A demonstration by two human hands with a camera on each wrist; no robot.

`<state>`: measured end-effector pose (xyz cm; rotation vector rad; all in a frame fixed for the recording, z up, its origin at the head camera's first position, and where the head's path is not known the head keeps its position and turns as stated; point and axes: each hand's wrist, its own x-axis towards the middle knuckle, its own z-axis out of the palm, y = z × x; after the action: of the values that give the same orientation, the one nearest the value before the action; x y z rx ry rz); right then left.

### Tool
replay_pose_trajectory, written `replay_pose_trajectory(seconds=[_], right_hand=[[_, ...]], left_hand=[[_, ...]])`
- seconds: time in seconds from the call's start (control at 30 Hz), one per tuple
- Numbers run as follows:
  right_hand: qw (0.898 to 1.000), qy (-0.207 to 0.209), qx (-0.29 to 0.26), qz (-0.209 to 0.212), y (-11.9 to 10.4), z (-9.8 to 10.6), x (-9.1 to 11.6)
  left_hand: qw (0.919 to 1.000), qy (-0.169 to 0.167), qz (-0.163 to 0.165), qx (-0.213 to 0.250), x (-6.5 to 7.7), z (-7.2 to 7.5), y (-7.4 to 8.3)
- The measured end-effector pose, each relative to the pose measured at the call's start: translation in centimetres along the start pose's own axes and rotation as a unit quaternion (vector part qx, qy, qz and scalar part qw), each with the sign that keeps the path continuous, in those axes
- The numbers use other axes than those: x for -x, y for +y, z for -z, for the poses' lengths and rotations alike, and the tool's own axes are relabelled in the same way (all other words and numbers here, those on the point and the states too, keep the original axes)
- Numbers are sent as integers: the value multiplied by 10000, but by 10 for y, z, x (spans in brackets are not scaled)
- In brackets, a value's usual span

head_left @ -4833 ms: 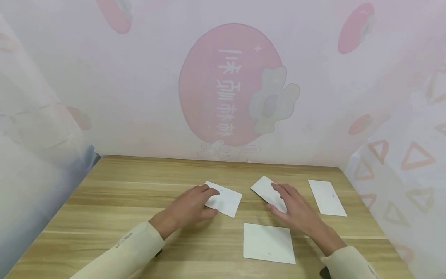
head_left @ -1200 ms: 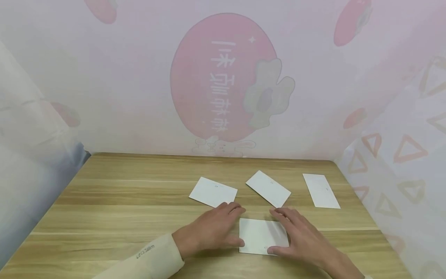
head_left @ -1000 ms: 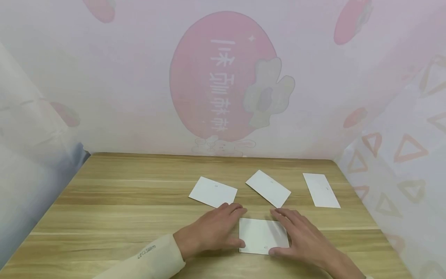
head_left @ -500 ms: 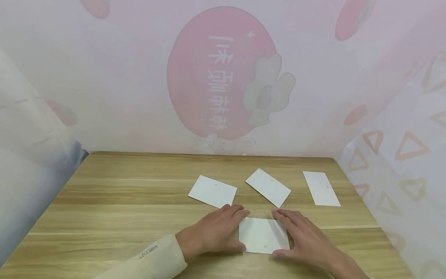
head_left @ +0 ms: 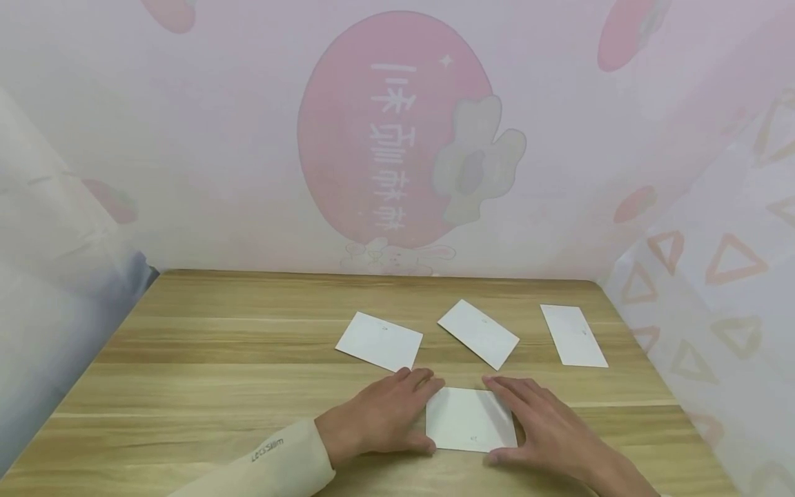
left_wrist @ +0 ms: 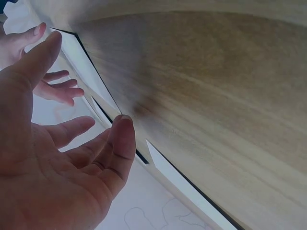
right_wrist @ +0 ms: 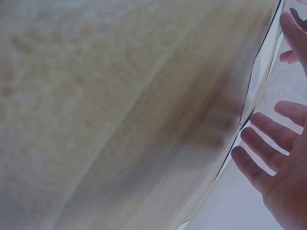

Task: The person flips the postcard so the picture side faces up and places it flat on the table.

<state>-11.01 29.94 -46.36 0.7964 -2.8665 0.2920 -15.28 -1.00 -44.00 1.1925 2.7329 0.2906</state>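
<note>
White front card (head_left: 470, 420) lies flat on the wood-grain tabletop (head_left: 217, 359), at the lower middle of the head view, between the 2 hands. Its long sides run left to right, and a small dark mark (head_left: 473, 438) sits close to the middle of its front edge. Left hand (head_left: 388, 417) is positioned at the card's left side: fingers at the far left corner, thumb at the front left corner. Right hand (head_left: 546, 428) is positioned at the right side: fingers at the far edge near its right end, thumb at the front right corner. Both hands are spread wide, with relaxed, lightly bent fingers and each thumb well apart from them; neither hand has hold of anything. Contact between fingertips and card edges cannot be confirmed, as the wrist views show the cards only as thin slivers. Behind the front card, 3 further white cards lie flat and apart from each other. The left rear card (head_left: 380, 341) is turned slightly, and the left hand hides its front corner in the head view. The centre rear card (head_left: 479, 334) lies diagonally. The right rear card (head_left: 574, 336) has its long sides running front to back, near the table's right edge. A cream sleeve (head_left: 273, 459) with dark lettering covers the left forearm. A pale backdrop (head_left: 236, 138) with a large red round print (head_left: 348, 138) stands behind the table.
</note>
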Motion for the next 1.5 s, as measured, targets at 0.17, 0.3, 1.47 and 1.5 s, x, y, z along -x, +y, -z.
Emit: replay_pose_trajectory(seconds=[0.17,0.3,1.47,1.5], right_hand=[[10000,-51,-1,29,1,0,0],[9999,-144,-47,28,1,0,0],[9995,-182,-276,-15,-1,0,-5],[9994,-182,-277,-19,-1,-1,-5]], left_hand=[[10000,-36,24,-29,-2,-2,0],[10000,-48,50,-46,-2,-4,1],[9998,-82,143,-150,-3,-4,1],[9997,-102,157,-141,-3,-4,1]])
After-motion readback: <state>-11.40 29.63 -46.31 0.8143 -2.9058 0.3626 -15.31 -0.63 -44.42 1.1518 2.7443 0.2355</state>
